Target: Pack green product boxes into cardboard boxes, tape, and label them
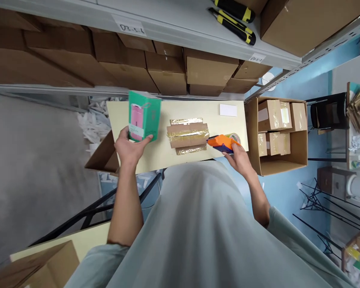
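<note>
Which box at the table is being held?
The green box, upright in the left hand; the brown taped box lies flat, untouched; the right hand grips a tape dispenser.

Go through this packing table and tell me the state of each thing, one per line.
green box: upright, closed, gripped in the left hand over the table.
small parcel: lying flat, taped shut.
tape dispenser: gripped by the right hand at the table edge.
big carton: open on top, partly filled with taped boxes.
white card: lying flat on the table.
utility knives: lying on the shelf.
</note>
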A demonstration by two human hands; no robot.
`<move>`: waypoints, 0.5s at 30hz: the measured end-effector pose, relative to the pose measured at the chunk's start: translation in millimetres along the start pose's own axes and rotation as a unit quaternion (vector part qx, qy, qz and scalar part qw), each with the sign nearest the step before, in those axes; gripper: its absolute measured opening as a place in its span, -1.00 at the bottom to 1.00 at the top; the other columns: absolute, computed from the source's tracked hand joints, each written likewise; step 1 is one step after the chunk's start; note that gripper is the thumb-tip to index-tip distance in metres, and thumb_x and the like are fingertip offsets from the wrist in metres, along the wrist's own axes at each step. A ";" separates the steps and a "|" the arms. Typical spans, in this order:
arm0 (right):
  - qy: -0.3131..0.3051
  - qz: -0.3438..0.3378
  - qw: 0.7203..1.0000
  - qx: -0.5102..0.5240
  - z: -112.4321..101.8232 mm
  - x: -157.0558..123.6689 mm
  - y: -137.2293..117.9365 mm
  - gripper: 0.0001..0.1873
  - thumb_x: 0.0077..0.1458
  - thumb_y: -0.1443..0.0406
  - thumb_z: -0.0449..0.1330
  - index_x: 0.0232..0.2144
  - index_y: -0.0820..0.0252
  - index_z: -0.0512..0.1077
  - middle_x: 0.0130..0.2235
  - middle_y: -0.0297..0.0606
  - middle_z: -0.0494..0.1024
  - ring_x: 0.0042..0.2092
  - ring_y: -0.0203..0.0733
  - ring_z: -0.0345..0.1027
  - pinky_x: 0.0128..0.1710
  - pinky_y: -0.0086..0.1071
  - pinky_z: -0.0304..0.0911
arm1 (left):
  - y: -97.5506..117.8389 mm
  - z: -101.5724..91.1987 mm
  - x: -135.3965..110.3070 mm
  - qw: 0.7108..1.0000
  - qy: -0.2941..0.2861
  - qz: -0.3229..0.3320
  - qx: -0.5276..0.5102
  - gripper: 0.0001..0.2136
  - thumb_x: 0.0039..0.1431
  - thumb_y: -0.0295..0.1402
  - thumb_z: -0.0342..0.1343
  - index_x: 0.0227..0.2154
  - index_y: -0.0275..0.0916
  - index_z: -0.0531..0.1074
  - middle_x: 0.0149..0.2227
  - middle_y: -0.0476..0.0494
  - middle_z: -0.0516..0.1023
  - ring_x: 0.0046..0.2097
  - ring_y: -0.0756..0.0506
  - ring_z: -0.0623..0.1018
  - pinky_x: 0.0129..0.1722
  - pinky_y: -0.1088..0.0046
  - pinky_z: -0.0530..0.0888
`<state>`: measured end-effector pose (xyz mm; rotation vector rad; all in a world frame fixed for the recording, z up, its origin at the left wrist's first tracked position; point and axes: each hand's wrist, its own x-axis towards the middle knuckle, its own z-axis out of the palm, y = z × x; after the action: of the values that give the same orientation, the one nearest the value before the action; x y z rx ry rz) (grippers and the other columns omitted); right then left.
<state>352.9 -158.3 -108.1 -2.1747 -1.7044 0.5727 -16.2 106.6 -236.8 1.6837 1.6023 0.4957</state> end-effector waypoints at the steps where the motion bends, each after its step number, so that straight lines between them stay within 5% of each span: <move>1: 0.008 0.017 1.000 0.000 -3.5 -2.1 8.1 -0.60 0.61 -0.10 0.11 -0.02 0.09 0.37 -0.12 -0.02 0.59 -0.08 0.17 0.55 -0.06 0.05 0.58 | 13.0 -3.0 -7.3 1.000 -0.011 0.022 -0.018 -0.24 0.09 -0.05 0.45 0.28 -0.38 0.47 0.14 -0.34 0.70 0.06 -0.28 0.65 0.08 0.06 0.68; 7: 0.029 0.080 0.996 -0.005 -17.1 -12.6 40.1 -0.54 0.57 -0.16 0.11 -0.01 0.10 0.36 -0.15 -0.02 0.60 -0.09 0.19 0.54 -0.12 0.04 0.57 | 91.8 6.8 -25.7 0.958 -0.178 0.214 0.068 -0.42 0.19 -0.23 0.36 0.29 -0.05 0.55 0.31 -0.19 0.63 0.30 -0.40 0.60 0.33 0.05 0.57; 11: 0.031 0.097 0.995 0.000 -15.4 -19.6 46.2 -0.55 0.56 -0.15 0.13 0.00 0.10 0.36 -0.12 0.00 0.60 -0.07 0.20 0.54 -0.10 0.03 0.57 | 104.9 27.3 -19.7 0.937 -0.223 0.234 0.133 -0.39 0.18 -0.35 0.29 0.33 -0.11 0.53 0.30 -0.28 0.63 0.29 -0.45 0.58 0.34 0.00 0.53; 15: 0.024 0.098 0.995 0.014 -6.7 -22.9 48.3 -0.55 0.56 -0.15 0.12 -0.04 0.08 0.34 -0.16 -0.05 0.58 -0.12 0.16 0.53 -0.12 0.01 0.57 | 105.2 36.6 -14.1 0.936 -0.232 0.212 0.158 -0.36 0.19 -0.26 0.34 0.36 -0.12 0.51 0.29 -0.31 0.62 0.27 -0.47 0.58 0.32 -0.02 0.53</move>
<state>392.2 -192.0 -122.8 -2.3325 -1.4596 0.5830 79.5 90.3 -180.4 2.2052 1.0112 0.0230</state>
